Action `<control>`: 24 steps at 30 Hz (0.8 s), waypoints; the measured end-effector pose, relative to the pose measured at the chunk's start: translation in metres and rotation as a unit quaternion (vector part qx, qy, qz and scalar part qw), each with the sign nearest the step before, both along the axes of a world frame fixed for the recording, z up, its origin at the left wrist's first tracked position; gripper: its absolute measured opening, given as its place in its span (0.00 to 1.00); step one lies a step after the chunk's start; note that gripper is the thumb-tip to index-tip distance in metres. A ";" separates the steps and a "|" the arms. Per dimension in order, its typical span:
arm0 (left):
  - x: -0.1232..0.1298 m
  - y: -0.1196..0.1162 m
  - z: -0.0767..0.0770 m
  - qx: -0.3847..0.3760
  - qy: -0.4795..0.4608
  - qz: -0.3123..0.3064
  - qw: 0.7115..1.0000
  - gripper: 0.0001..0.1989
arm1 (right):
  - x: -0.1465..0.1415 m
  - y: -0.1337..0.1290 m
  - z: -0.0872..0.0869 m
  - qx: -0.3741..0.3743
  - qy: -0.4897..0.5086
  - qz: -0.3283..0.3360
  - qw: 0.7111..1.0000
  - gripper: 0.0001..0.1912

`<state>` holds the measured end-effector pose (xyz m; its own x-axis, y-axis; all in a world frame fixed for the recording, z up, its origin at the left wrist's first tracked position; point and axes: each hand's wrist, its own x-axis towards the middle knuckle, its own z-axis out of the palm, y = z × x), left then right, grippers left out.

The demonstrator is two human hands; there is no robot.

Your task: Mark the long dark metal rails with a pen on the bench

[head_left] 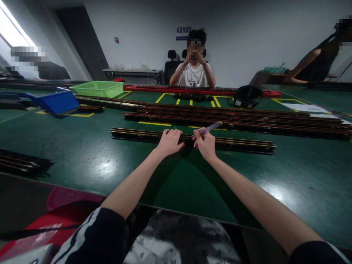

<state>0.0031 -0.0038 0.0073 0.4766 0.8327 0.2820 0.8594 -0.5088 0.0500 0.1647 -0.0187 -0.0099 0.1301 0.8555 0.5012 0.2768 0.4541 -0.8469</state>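
Observation:
Across the green table in front of me lies a bundle of long dark strips with brassy edges [242, 145]. My left hand [169, 142] is closed over the middle of this bundle, fingers on the far side and thumb on the near side. Just to its right, my right hand [205, 143] holds a pen [211, 127] with a see-through barrel. The pen's point is down by the strips, and its back end sticks up to the right. Whether the point touches a strip, I cannot tell.
Beyond lie more long strips [233, 115]. A blue bin [59, 101] and a green basket [99, 89] stand at the left, a black round container [248, 97] at the back right. Dark strips [22, 162] lie near left. A person [194, 73] sits opposite.

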 end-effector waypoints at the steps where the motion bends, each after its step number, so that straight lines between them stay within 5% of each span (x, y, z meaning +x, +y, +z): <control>1: 0.000 0.000 0.000 0.002 0.000 0.002 1.000 0.18 | 0.000 0.000 0.000 0.001 0.001 -0.001 1.000 0.23; 24: 0.003 -0.001 0.001 0.025 0.016 0.023 0.999 0.16 | -0.002 -0.001 0.001 0.002 0.020 0.002 1.000 0.25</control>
<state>0.0066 -0.0043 0.0083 0.4476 0.8393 0.3087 0.8828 -0.4698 -0.0026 0.1623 -0.0201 -0.0085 0.1465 0.8536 0.4999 0.2416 0.4592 -0.8549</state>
